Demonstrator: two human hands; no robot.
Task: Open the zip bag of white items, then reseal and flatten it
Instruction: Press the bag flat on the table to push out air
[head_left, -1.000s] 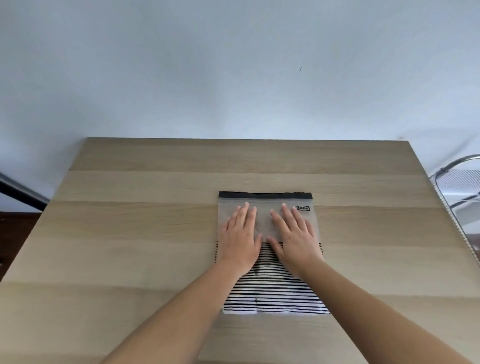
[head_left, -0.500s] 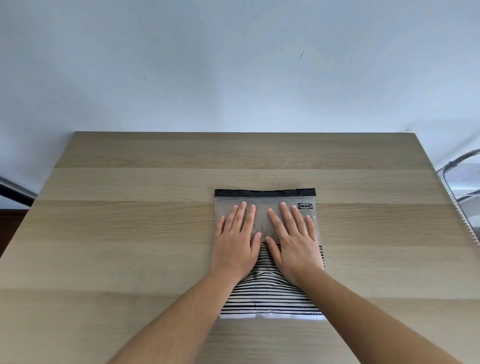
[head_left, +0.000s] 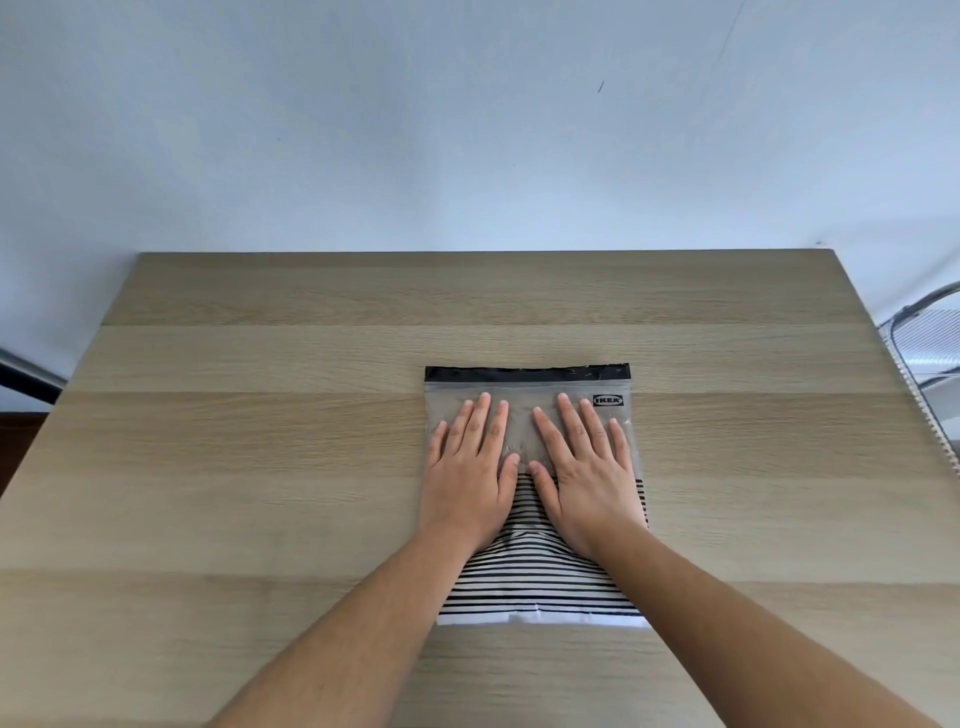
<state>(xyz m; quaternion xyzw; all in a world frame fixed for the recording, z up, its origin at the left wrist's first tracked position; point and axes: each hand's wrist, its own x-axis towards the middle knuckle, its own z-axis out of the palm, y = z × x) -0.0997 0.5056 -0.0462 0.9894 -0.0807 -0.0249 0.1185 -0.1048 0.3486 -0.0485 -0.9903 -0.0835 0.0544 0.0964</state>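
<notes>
Head view: a worktop (head_left: 260, 467) seen from above, with one bag (head_left: 524, 587) lying flat at its middle.
Forearms: both come in from 6 o'clock and meet over the bag.
Bag, near end: striped print, with a white bottom edge at 6 o'clock; it looks slightly puffed between the wrists.
Left hand (head_left: 467, 467): palm down on the bag's 9 o'clock half, its grip apart and fingers spread, clamped on nothing.
Right hand (head_left: 582, 462): the same on the 3 o'clock half, thumbs nearly touching.
Bag, far end: clear film under the fingers, then a black zip strip (head_left: 527, 374) at 12 o'clock that looks closed and straight.
Contents: the white items are not plainly visible.
Handling: judged light, thin, soft and slippery on the wood; press with flat palms, and pinch the stiffer zip strip to lift.
Beyond: a chair (head_left: 930, 353) at 3 o'clock.
</notes>
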